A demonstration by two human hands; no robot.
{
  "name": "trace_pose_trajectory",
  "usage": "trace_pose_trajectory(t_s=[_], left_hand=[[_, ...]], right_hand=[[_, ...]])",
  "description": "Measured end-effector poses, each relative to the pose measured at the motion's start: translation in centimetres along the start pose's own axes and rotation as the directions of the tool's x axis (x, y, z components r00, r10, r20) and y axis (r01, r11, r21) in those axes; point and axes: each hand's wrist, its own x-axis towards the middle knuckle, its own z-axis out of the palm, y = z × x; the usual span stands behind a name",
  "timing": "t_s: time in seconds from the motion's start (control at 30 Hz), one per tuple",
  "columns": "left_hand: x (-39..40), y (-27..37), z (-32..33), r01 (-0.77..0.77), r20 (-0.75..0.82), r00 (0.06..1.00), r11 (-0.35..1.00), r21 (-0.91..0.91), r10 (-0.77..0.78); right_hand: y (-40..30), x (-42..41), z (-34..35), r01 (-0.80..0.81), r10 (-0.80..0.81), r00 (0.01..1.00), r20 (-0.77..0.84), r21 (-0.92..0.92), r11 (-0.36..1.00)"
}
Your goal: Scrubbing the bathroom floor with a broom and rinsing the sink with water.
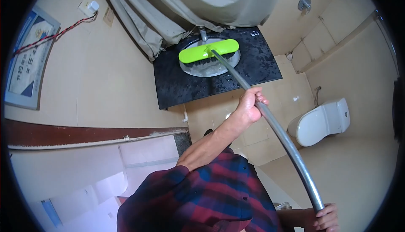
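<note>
A long-handled floor brush with a lime-green head [208, 51] and dark bristles is held over the sink basin [210, 70]. Its bristles point down into the basin, where whitish water or foam shows. Partway along the metal handle [284, 137], my left hand [251, 104] is closed around it. My right hand [326, 217] grips the handle near its end at the bottom right, partly cut off by the picture's rim. A faucet [203, 33] stands behind the brush head. Water wets the black countertop [262, 59] around the basin.
A beige curtain [202, 1] hangs behind the counter. To the right stands a white toilet [316, 124] on the tiled floor [250, 127]. A framed sign [31, 58] with writing and a socket [88, 7] with a red-black cord are on the left wall. A doorway lies at lower left.
</note>
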Motion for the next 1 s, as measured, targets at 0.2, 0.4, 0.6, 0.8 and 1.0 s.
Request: trace_pose_trajectory(t_s=[0.2,0.4,0.6,0.8,1.0], left_hand=[[-3.9,-0.4,4.0,-0.004,0.138,0.990,1.000,0.021,0.001],[-3.8,0.0,4.9,-0.013,0.165,0.986,0.999,0.042,0.006],[0.6,1.2,1.6,-0.022,0.078,0.997,0.999,0.035,0.019],[7.4,4.3,-4.8,-0.009,-0.055,0.998,1.000,-0.023,0.008],[7.7,3.3,-6.1,0.000,-0.096,0.995,0.997,0.083,0.008]], right_hand=[[-2.0,2.8,-1.2,0.078,-0.080,0.991,0.110,0.023,0.997],[-1.7,2.9,-1.1,0.088,-0.086,0.993,0.080,-0.024,0.996],[0.7,-0.1,-0.2,0.016,-0.020,0.999,-0.043,-0.081,0.997],[5.6,-4.9,2.2,-0.253,0.232,0.957,-0.173,-0.112,0.961],[4.3,-5.7,3.5,-0.227,0.213,0.947,-0.240,-0.030,0.973]])
